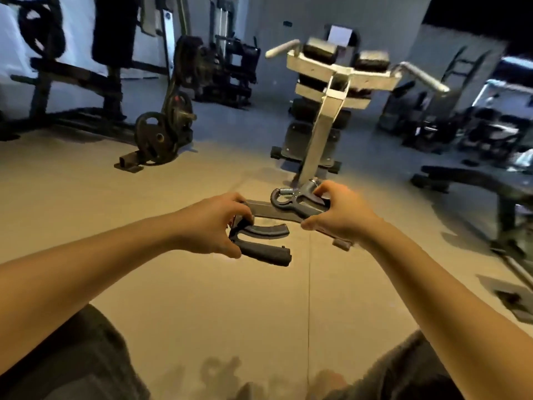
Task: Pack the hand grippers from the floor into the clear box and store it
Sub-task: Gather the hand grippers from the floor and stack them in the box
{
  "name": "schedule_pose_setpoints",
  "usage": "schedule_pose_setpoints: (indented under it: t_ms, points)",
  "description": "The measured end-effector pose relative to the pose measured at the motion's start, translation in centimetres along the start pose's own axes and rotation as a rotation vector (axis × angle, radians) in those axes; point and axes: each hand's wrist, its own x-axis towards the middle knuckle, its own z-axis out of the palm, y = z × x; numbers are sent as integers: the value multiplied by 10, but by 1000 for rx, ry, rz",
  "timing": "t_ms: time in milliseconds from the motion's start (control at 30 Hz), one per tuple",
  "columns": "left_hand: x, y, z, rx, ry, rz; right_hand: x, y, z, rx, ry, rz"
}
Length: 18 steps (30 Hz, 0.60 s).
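My left hand grips a dark grey hand gripper by its upper end, its two curved handles pointing right above the floor. My right hand holds a second hand gripper with a silver coil spring showing at its top. A flat grey piece lies under and between the hands; I cannot tell whether it belongs to the clear box. A small grey latch-like part shows below my right wrist.
A white and black gym machine stands just beyond the hands. A rack of weight plates is at the back left, a dark bench at the right. My knees fill the bottom corners.
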Motion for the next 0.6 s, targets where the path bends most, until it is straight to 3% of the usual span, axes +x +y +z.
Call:
schedule_pose_setpoints:
  t_ms: [233,600]
  points:
    - [80,131,66,-18,-131,209,-69,145,-74,32,26,263]
    - [148,301,199,-4,-339,432,-171,338,-111,158,64,501]
